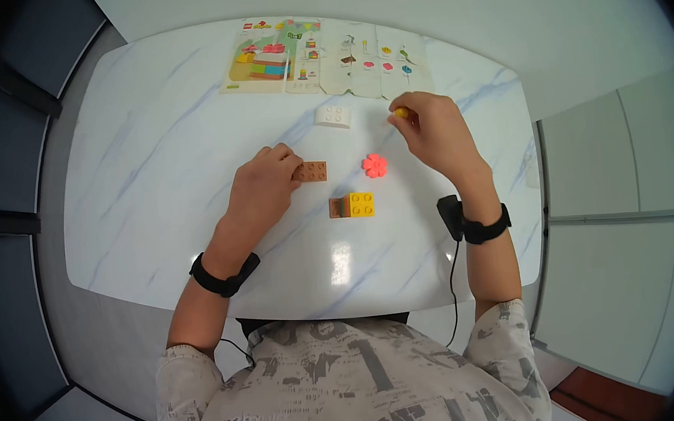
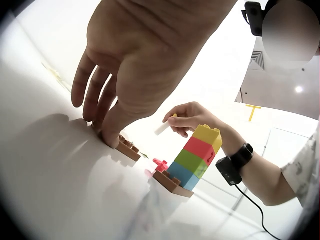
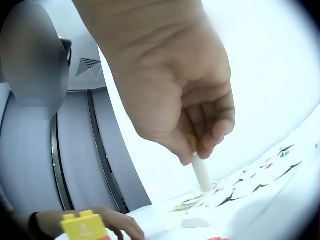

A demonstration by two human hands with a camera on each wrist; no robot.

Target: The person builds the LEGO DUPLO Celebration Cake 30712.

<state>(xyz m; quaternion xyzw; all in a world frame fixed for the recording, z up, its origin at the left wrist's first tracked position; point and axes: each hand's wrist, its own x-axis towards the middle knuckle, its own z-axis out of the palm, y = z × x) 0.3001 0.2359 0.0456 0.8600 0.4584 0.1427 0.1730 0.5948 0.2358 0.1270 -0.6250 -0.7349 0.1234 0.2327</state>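
My left hand grips one end of a brown toy building plate on the table, thumb on the near side and fingertips behind. My right hand is raised over the table and pinches a white candle piece with a yellow tip, its white end pointing down. Between the hands lies a coral flower piece. Nearer the body stands a stack of yellow, red, green and blue bricks on one end of another brown plate.
A white curved brick sits beyond the hands. Unfolded instruction sheets lie along the far edge of the white marbled table. A cable hangs from the right wrist camera past the near edge.
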